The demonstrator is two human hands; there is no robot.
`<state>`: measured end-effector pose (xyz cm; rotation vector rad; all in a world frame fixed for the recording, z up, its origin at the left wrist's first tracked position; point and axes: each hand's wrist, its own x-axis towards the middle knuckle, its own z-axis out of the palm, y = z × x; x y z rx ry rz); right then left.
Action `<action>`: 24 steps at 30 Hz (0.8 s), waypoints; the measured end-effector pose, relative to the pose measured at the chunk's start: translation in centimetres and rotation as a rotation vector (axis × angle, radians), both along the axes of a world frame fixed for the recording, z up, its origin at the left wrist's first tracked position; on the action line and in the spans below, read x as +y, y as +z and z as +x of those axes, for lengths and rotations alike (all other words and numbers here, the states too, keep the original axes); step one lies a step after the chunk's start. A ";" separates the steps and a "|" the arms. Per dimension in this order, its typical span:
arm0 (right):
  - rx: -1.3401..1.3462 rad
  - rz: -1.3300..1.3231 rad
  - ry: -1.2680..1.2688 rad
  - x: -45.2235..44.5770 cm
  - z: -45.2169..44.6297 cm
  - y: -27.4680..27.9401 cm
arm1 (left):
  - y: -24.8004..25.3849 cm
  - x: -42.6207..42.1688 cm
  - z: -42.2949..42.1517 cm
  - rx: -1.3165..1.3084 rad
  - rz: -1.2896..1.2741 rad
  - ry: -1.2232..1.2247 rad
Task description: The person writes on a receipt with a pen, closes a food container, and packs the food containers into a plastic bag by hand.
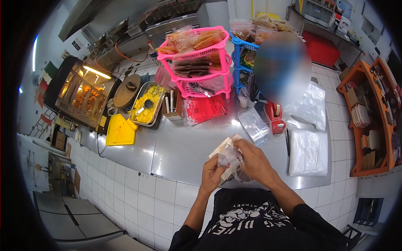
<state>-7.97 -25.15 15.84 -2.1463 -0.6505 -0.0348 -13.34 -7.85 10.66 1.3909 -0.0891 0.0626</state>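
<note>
Both of my hands are together over the front edge of the steel counter point(180, 146). A clear plastic bag point(228, 155) is pinched between them. My left hand point(212, 173) has its fingers closed on the bag's left side. From the right, my right hand point(253, 159) closes its fingers on the bag's upper part. Pale paper or wrapping point(223, 146) shows behind the bag, and a round, clear plastic shape point(243, 175) is partly hidden below my right hand.
A pink rack point(201, 77) of packets and a blue rack point(238, 62) stand behind. Further along are a red tape dispenser point(276, 119), plastic bags point(308, 152), a tray of yellow food point(147, 104), a yellow board point(120, 130) and a lit food warmer point(86, 94).
</note>
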 end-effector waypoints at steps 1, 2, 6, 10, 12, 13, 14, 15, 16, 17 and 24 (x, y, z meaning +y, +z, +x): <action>-0.026 -0.008 0.018 -0.3 0.0 -0.1 | 0.0 0.6 0.0 0.049 0.006 -0.110; -0.014 -0.057 0.034 -0.6 0.1 0.0 | 0.2 1.3 0.1 0.099 0.015 -0.221; 0.076 -0.163 0.074 -1.3 0.4 0.8 | 3.0 0.5 1.1 0.234 0.227 -0.347; 0.225 -0.116 0.143 -2.2 1.0 2.0 | 3.2 0.1 1.4 0.313 -0.031 -0.274; 0.082 -0.061 0.159 -2.8 1.3 2.3 | 2.7 -0.7 1.3 0.175 -0.177 -0.198; 0.011 -0.033 0.167 -3.1 1.4 2.4 | 2.6 -0.6 1.4 0.195 -0.247 -0.212; 0.033 -0.050 0.166 -3.7 1.6 2.7 | 2.4 -0.5 1.5 0.213 -0.317 -0.225; 0.053 -0.068 0.166 -4.4 1.8 3.0 | 2.5 -0.5 1.6 0.230 -0.387 -0.238; 0.076 -0.086 0.168 -4.8 1.9 3.6 | 2.9 -0.6 1.7 0.275 -0.371 -0.237; 0.145 -0.051 0.146 -4.8 1.9 4.3 | 3.5 -0.8 1.7 0.320 -0.355 -0.236; 0.100 -0.087 0.051 -3.2 0.0 6.9 | 3.2 -4.0 1.4 0.140 -0.127 -0.301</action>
